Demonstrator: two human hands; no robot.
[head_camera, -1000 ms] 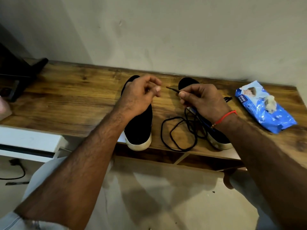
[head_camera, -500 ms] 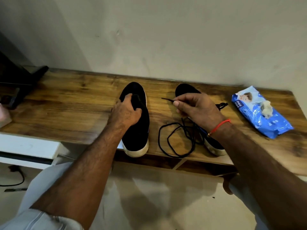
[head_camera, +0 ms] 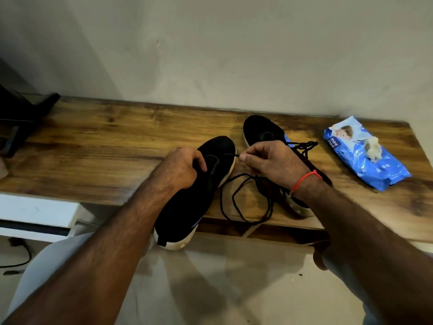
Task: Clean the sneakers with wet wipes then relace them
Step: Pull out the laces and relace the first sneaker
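Observation:
Two black sneakers with white soles lie on the wooden table point(head_camera: 105, 148). My left hand point(head_camera: 180, 167) grips the near sneaker point(head_camera: 194, 198) at its tongue and holds it tilted, its heel hanging past the table's front edge. My right hand point(head_camera: 269, 163) pinches the tip of a black lace point(head_camera: 246, 200) right beside that sneaker's upper; the rest of the lace loops loosely on the table. The second sneaker point(head_camera: 262, 132) lies behind my right hand, partly hidden, with another black lace point(head_camera: 304, 146) bunched beside it.
A blue pack of wet wipes point(head_camera: 365, 158) lies at the table's right, a crumpled used wipe point(head_camera: 372, 148) on top. A dark object point(head_camera: 21, 113) stands at the far left against the wall. A white drawer front point(head_camera: 35, 214) sits below left; a cable lies on the floor.
My left hand came down onto the near sneaker, gripped it and pulled it towards me, tilting it over the front edge. My right hand brought the lace tip to that sneaker.

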